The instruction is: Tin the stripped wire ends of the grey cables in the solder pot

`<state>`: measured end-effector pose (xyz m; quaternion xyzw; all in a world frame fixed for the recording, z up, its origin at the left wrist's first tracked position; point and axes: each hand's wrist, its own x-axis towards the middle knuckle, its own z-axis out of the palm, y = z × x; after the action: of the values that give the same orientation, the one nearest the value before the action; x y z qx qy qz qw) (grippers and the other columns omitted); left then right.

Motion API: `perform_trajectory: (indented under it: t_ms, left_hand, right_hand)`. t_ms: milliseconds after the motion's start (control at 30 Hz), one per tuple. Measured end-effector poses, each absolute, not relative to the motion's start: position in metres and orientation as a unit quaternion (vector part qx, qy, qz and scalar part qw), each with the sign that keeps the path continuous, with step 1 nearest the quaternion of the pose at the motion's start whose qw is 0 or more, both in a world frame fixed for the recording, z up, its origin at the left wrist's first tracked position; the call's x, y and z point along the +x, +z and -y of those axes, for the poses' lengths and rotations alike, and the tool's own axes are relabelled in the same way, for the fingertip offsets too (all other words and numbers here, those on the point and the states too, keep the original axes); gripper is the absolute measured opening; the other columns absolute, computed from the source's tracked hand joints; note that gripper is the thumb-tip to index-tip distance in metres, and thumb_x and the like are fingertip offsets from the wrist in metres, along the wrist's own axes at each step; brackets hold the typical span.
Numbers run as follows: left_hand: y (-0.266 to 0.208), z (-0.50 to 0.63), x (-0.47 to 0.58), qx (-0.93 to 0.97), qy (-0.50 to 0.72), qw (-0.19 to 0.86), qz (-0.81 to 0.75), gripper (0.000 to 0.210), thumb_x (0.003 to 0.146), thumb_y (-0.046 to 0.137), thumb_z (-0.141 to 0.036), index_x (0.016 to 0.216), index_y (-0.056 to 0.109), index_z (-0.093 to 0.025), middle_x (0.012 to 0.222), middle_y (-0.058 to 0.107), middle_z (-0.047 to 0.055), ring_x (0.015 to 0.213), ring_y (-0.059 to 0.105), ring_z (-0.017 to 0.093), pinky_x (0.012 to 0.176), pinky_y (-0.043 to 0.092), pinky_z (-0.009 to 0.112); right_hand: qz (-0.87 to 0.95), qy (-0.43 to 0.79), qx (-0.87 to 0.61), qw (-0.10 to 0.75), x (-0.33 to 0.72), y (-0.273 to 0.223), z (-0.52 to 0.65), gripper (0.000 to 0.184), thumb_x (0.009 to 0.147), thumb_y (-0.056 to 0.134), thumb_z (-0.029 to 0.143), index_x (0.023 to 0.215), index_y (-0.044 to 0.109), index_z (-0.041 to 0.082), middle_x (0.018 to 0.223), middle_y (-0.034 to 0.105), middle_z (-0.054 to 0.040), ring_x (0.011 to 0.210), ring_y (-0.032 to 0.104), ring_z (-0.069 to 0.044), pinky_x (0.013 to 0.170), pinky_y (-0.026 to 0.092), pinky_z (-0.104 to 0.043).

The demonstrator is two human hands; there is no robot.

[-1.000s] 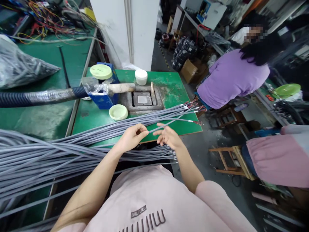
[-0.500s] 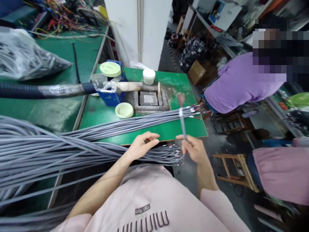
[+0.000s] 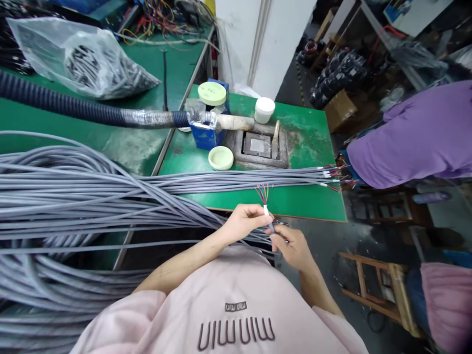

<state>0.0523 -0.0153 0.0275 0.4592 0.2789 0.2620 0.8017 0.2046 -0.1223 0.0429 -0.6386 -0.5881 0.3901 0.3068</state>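
Observation:
A grey multi-core cable [image 3: 272, 227] stands upright between my hands, its red, orange and dark wires [image 3: 263, 193] fanned out at the top above a white sleeve. My left hand [image 3: 248, 222] pinches the cable near that white sleeve. Just below, my right hand [image 3: 289, 243] grips the grey jacket between thumb and fingers. Behind them, a bundle of grey cables [image 3: 221, 181] lies across the green table [image 3: 313, 206], its stripped ends at the right edge. More grey cables pass beneath my left forearm, their ends partly hidden by my hands.
A square soldering pot [image 3: 258, 146] is set behind the cable bundle, with a stick leaning in it. Near it are a white tub [image 3: 264, 109], a pale green lid [image 3: 221, 158], a blue box [image 3: 204, 136] and an extraction hose [image 3: 99, 110]. A co-worker's purple sleeve [image 3: 416, 137] is at right.
My left hand has moved right and closed on the cable by its white sleeve. The cable end has come lower and nearer, its wires now spread. The view has shifted left.

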Motion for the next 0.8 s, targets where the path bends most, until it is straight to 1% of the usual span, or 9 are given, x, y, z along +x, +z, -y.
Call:
perform_trajectory:
  t_ms: [133, 200, 367, 500, 633, 800]
  left_hand:
    - [0.023, 0.009, 0.051, 0.419, 0.323, 0.793, -0.301, 0.029, 0.064, 0.077, -0.040, 0.079, 0.070, -0.015, 0.073, 0.069, 0.001, 0.063, 0.058, 0.010, 0.065, 0.046, 0.025]
    - [0.022, 0.003, 0.049, 0.388, 0.361, 0.789, -0.311, 0.026, 0.067, 0.075, -0.038, 0.080, 0.069, -0.016, 0.070, 0.067, 0.000, 0.059, 0.054, 0.008, 0.062, 0.044, 0.023]
    - [0.026, -0.007, 0.046, 0.343, 0.412, 0.783, -0.315, 0.023, 0.066, 0.077, -0.034, 0.072, 0.065, -0.016, 0.065, 0.063, -0.002, 0.053, 0.049, 0.005, 0.055, 0.041, 0.020]
    - [0.027, -0.008, 0.046, 0.345, 0.418, 0.784, -0.303, 0.021, 0.067, 0.076, -0.033, 0.072, 0.066, -0.015, 0.064, 0.064, -0.001, 0.053, 0.049, 0.005, 0.055, 0.041, 0.018]
    - [0.026, -0.008, 0.045, 0.364, 0.423, 0.772, -0.304, 0.020, 0.067, 0.076, -0.034, 0.071, 0.067, -0.016, 0.064, 0.066, -0.001, 0.054, 0.052, 0.006, 0.057, 0.043, 0.019]
    - [0.026, -0.009, 0.045, 0.383, 0.438, 0.741, -0.334, 0.019, 0.068, 0.076, -0.033, 0.068, 0.068, -0.016, 0.064, 0.067, 0.000, 0.058, 0.057, 0.008, 0.059, 0.044, 0.020]
  right_hand:
    - [0.583, 0.399, -0.627, 0.330, 0.201, 0.042, 0.116, 0.025, 0.090, 0.043, 0.033, 0.090, 0.066, 0.023, 0.048, 0.056, 0.0051, 0.042, 0.050, -0.010, 0.049, 0.040, -0.023]
    - [0.580, 0.408, -0.622, 0.333, 0.201, 0.042, 0.115, 0.025, 0.091, 0.043, 0.032, 0.090, 0.066, 0.022, 0.048, 0.054, 0.0056, 0.041, 0.048, -0.009, 0.048, 0.039, -0.022]
    - [0.575, 0.432, -0.610, 0.332, 0.199, 0.039, 0.115, 0.026, 0.091, 0.043, 0.032, 0.090, 0.066, 0.019, 0.048, 0.055, 0.0050, 0.043, 0.050, -0.009, 0.049, 0.039, -0.022]
    - [0.576, 0.434, -0.609, 0.330, 0.198, 0.037, 0.115, 0.027, 0.092, 0.043, 0.033, 0.088, 0.066, 0.018, 0.048, 0.054, 0.0050, 0.043, 0.049, -0.008, 0.049, 0.038, -0.021]
    - [0.581, 0.419, -0.623, 0.314, 0.196, 0.037, 0.115, 0.027, 0.091, 0.044, 0.033, 0.081, 0.064, 0.018, 0.047, 0.053, 0.0051, 0.044, 0.050, -0.008, 0.050, 0.038, -0.021]
    - [0.583, 0.403, -0.628, 0.321, 0.192, 0.038, 0.114, 0.024, 0.091, 0.044, 0.031, 0.086, 0.063, 0.018, 0.048, 0.054, 0.0055, 0.043, 0.050, -0.008, 0.048, 0.038, -0.020]
